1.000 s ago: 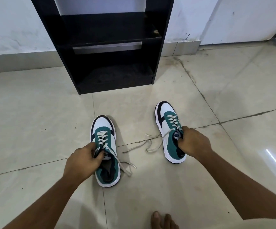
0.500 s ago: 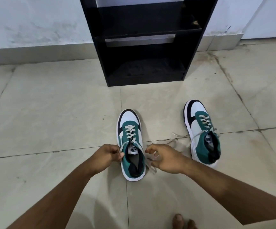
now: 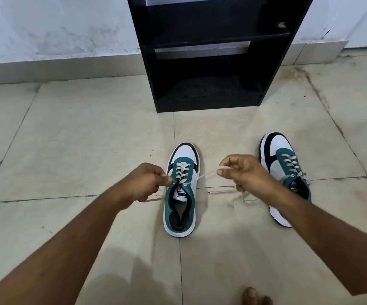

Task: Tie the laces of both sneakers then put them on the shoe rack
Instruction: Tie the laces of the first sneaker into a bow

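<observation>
On a pale tiled floor (image 3: 79, 139), two green, white and black sneakers sit toes pointing at a black shoe rack (image 3: 209, 51) against a scuffed white wall (image 3: 57, 27). The rack's top is cut off by the frame; its two visible shelves look bare and dusty. The left sneaker (image 3: 181, 194) stands in the middle, its cream flat laces untied. The left hand (image 3: 144, 183) is closed, pinching one lace end beside the eyelets; that end is mostly hidden in the fingers. The right hand (image 3: 242, 170) is closed too, pinching the other lace end (image 3: 209, 173), drawn taut and raised to the right. The right sneaker (image 3: 284, 172) is partly hidden behind the right wrist, its loose laces (image 3: 242, 198) trailing blurred on the tile. Bare toes (image 3: 256, 297) peek in at the bottom edge.
</observation>
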